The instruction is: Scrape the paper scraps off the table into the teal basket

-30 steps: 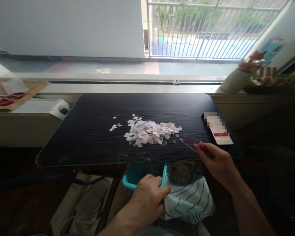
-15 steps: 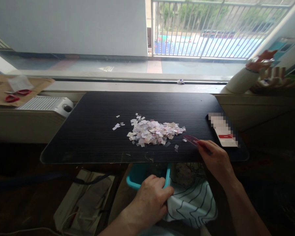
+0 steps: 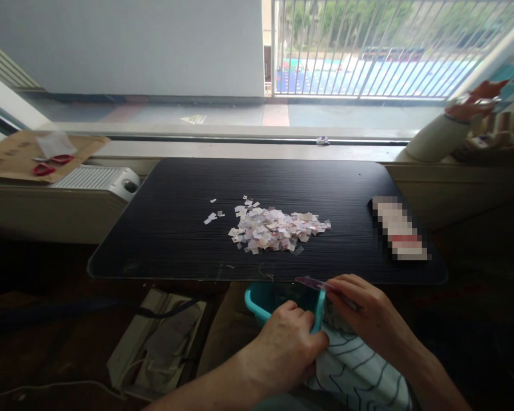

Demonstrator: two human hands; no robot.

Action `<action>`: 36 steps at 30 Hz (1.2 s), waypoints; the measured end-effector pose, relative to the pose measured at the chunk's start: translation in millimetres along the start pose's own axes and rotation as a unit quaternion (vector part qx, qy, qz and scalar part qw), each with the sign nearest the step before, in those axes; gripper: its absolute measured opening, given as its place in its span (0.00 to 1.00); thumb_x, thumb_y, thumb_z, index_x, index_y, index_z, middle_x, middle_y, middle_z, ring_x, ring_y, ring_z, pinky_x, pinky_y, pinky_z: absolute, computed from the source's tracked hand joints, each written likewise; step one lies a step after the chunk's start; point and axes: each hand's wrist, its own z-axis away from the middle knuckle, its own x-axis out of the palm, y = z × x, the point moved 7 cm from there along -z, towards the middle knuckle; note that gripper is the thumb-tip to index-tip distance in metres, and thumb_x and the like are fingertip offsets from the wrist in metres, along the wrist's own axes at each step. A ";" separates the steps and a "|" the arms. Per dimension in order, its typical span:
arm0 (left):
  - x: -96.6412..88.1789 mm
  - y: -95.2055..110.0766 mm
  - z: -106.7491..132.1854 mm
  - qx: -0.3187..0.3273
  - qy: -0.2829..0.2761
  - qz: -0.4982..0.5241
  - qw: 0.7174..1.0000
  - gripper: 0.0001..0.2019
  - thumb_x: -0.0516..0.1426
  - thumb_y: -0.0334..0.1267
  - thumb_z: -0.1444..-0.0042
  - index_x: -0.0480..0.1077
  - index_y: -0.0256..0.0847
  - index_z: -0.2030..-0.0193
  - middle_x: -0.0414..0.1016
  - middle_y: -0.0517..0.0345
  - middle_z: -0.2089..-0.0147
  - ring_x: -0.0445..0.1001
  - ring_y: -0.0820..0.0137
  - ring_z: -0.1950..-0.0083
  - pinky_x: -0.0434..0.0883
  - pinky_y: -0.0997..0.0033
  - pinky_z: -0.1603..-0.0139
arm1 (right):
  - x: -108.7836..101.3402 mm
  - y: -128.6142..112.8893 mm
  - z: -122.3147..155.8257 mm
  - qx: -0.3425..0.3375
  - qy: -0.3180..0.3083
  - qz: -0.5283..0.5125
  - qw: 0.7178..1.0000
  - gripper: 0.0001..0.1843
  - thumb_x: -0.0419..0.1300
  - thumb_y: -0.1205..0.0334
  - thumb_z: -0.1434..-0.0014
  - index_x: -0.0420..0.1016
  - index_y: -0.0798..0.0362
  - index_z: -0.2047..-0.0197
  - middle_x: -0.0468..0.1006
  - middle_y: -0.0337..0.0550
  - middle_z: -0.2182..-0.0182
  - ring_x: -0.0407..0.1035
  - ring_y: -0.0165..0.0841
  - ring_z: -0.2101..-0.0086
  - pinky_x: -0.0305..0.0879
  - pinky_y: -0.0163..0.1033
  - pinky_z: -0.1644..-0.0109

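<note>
A heap of small white and pale paper scraps (image 3: 274,229) lies mid-table, with a few loose bits to its left. My right hand (image 3: 366,302) pinches a thin, translucent reddish-purple strip (image 3: 310,282), its tip at the table's front edge and above the bin. Below that edge, my left hand (image 3: 289,342) is closed on the rim of a turquoise bin (image 3: 257,308); its palm side is hidden. The bin's dark inside is hard to make out. Beside it hangs a pale cloth (image 3: 360,365) with dark wavy lines, partly behind my right wrist.
The black table (image 3: 188,191) stands against the window sill. A blurred-out phone-like object (image 3: 402,231) lies at its right. Red-handled scissors (image 3: 51,164) rest on brown cardboard (image 3: 8,157) at left, by a white radiator (image 3: 98,180). A whitish box (image 3: 163,348) sits below.
My right hand has drawn the strip from beside the heap to the table's front edge. Loose scraps right of the heap are gone from the tabletop. Bin and left hand have shifted right.
</note>
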 end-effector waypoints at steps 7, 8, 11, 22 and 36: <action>1.5 -0.3 3.5 -0.001 -0.002 -0.004 1.000 0.05 0.59 0.40 0.44 0.69 0.41 0.66 0.69 0.55 0.68 0.68 0.63 0.66 0.65 0.63 0.62 | -8.1 14.9 -31.5 -0.013 0.104 0.060 0.993 0.09 0.55 0.65 0.37 0.76 0.53 0.58 0.79 0.46 0.62 0.72 0.36 0.62 0.69 0.42 0.56; 0.8 -0.6 4.2 -0.003 -0.002 -0.002 1.000 0.06 0.59 0.40 0.44 0.69 0.41 0.66 0.69 0.55 0.68 0.68 0.63 0.66 0.65 0.63 0.62 | -5.5 14.0 -32.0 -0.018 0.092 0.058 0.994 0.09 0.55 0.65 0.37 0.76 0.53 0.58 0.79 0.46 0.63 0.72 0.36 0.62 0.69 0.41 0.56; -1.0 -1.9 6.1 -0.010 0.000 0.002 1.000 0.06 0.59 0.40 0.44 0.69 0.41 0.66 0.69 0.55 0.68 0.68 0.63 0.66 0.65 0.63 0.62 | 2.1 6.9 -25.8 -0.037 0.036 0.033 0.998 0.09 0.54 0.66 0.36 0.76 0.52 0.58 0.78 0.45 0.63 0.72 0.35 0.62 0.69 0.39 0.58; -0.8 -5.5 4.9 -0.007 0.010 0.006 1.000 0.06 0.58 0.40 0.43 0.68 0.42 0.66 0.69 0.56 0.67 0.68 0.63 0.66 0.64 0.63 0.62 | 0.4 11.9 5.7 -0.026 -0.005 -0.013 1.000 0.08 0.55 0.66 0.36 0.75 0.50 0.57 0.78 0.43 0.62 0.72 0.32 0.62 0.70 0.34 0.60; 1.4 -7.4 9.9 -0.022 0.010 0.001 1.000 0.06 0.59 0.41 0.44 0.69 0.43 0.66 0.69 0.56 0.68 0.68 0.63 0.66 0.63 0.63 0.63 | 14.4 -12.2 -13.7 -0.048 -0.079 -0.030 0.995 0.10 0.54 0.69 0.37 0.76 0.50 0.57 0.78 0.42 0.63 0.71 0.32 0.62 0.68 0.35 0.58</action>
